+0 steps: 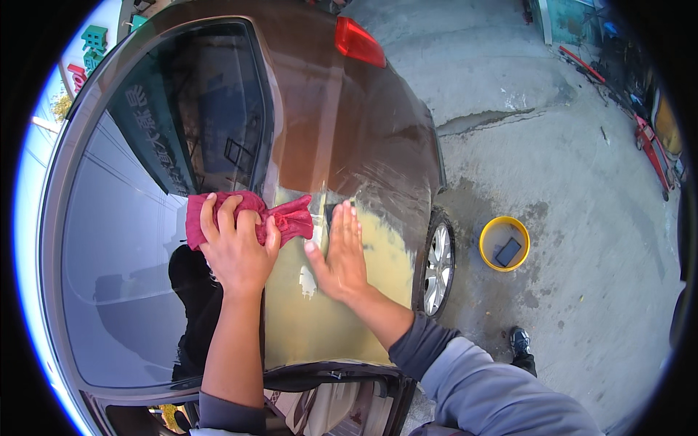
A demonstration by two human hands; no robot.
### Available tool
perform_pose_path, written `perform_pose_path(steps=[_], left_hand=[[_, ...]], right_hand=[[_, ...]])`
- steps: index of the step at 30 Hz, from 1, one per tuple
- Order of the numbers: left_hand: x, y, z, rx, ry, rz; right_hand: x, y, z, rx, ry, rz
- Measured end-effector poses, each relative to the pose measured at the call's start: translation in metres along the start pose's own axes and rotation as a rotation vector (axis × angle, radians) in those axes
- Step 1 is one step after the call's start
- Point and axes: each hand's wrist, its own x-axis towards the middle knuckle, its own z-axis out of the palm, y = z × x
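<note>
My left hand (pixel 238 251) is closed around a wet-looking crimson cloth (pixel 292 218), at the edge between the car's dark glass and its side panel. My right hand (pixel 343 258) lies flat, fingers together, on the yellowish filler-coated body panel (pixel 334 327). Beneath its fingers a dark sanding pad (pixel 331 212) shows only at one corner; the rest is hidden. Bare pale patches show through the coating near my right thumb. Farther up, the panel is brown paint (pixel 305 145), with scuffed, streaked marks along the border.
A yellow bucket (pixel 486 259) with liquid and a dark rectangular block (pixel 508 251) stands on the wet-stained concrete at right, past the car's wheel (pixel 438 269). My shoe (pixel 519 340) is nearby. A red floor jack (pixel 651 156) is at far right. The red tail light (pixel 359 42) is at the top.
</note>
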Motion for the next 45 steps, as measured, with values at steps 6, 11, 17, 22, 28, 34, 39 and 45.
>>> perform_pose_path(steps=[6,11,17,22,28,34,39,45], left_hand=[[0.001,0.001,-0.001,0.007,-0.012,-0.003],[0.001,0.0,-0.001,0.002,0.011,0.011],[0.002,0.0,-0.001,0.007,-0.007,0.011],[0.002,0.001,0.0,0.007,-0.001,0.001],[0.002,0.0,0.001,0.011,-0.014,-0.003],[0.001,0.0,0.001,0.014,-0.019,-0.001],[-0.001,0.0,0.001,-0.003,-0.028,-0.018],[-0.001,0.0,-0.003,0.021,-0.054,0.005]], right_hand=[[0.011,-0.003,-0.019,0.127,0.08,0.045],[-0.004,-0.017,-0.026,-0.072,-0.082,0.028],[0.012,0.001,-0.018,0.122,0.084,0.11],[0.007,0.004,-0.014,0.077,-0.003,0.095],[0.012,0.007,-0.012,-0.013,-0.116,0.177],[-0.008,0.014,-0.002,0.104,0.041,0.172],[0.016,0.017,-0.012,0.039,-0.054,0.093],[0.0,-0.016,-0.02,0.064,-0.022,0.105]])
